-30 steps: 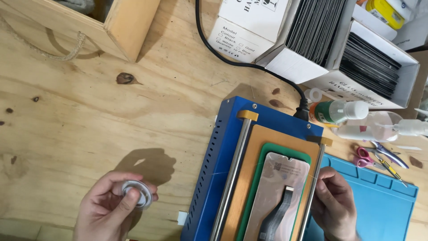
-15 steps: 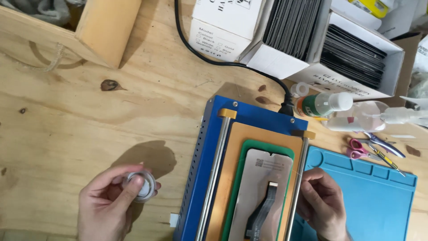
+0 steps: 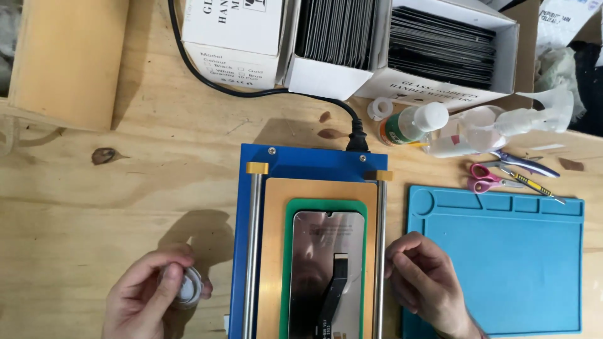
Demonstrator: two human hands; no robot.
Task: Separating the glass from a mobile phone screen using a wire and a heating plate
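Small white spool: near bench's front edge, left of blue machine; pinched between left hand thumb and fingers, mostly hidden, kind unclear. Right hand: fingers curled, tips at machine's right rail; whether they grip anything cannot be told. Phone screen lies on green pad. Both wrists cut off.

Matt plywood table; glossy glass phone screen centre bottom; smooth blue silicone mat lower right; painted blue metal machine.

One blue machine, one phone screen, one blue mat, three white boxes, two bottles, one pair of scissors.
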